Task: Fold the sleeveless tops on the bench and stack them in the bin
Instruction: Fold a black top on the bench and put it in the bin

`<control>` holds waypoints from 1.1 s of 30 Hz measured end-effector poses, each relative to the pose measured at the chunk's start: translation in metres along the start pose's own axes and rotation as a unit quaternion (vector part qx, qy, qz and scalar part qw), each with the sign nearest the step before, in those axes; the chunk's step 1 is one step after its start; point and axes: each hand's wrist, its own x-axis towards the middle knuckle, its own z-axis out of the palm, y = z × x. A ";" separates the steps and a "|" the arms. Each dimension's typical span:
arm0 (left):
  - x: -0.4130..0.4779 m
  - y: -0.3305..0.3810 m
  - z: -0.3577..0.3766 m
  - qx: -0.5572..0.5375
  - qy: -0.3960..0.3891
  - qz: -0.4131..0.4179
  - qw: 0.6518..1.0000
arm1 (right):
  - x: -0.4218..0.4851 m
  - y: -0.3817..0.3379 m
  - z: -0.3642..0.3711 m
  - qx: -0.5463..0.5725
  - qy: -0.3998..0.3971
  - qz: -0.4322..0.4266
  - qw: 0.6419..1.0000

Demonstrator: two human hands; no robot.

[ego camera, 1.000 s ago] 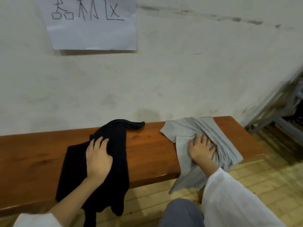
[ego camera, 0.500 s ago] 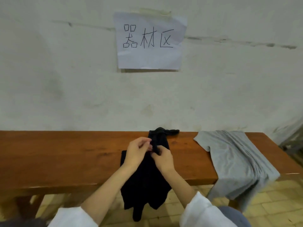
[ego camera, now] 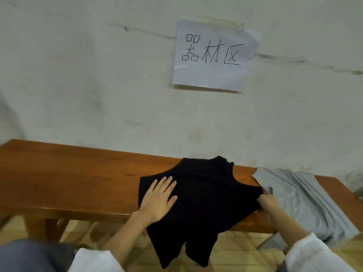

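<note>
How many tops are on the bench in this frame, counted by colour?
Black sleeveless top: 1
Grey top: 1
Total: 2, both lying on the wooden bench

The scene is lit dimly and evenly, the wall [ego camera: 98, 95] tinged green. A narrow shadow is thrown beneath the paper [ego camera: 214, 55]. Detail in the black top [ego camera: 206, 193] is lost. The bench [ego camera: 78, 183] is bowed by the wide lens, a faint sheen is shown along its near edge, and the right hand [ego camera: 267, 203] is blurred.
</note>
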 end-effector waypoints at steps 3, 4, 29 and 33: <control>-0.022 -0.048 -0.018 -0.013 -0.016 -0.050 0.999 | 0.002 -0.010 0.016 -0.075 -0.063 -0.041 0.994; -0.027 -0.059 -0.025 -0.022 -0.026 -0.066 0.997 | 0.000 -0.013 0.019 -0.088 -0.086 -0.032 0.992; -0.034 -0.054 -0.031 0.015 -0.059 -0.110 0.992 | -0.015 -0.022 0.005 -0.002 -0.182 0.056 0.982; -0.043 -0.045 -0.022 0.021 -0.042 -0.080 0.996 | -0.011 -0.011 0.005 0.066 -0.123 0.004 0.990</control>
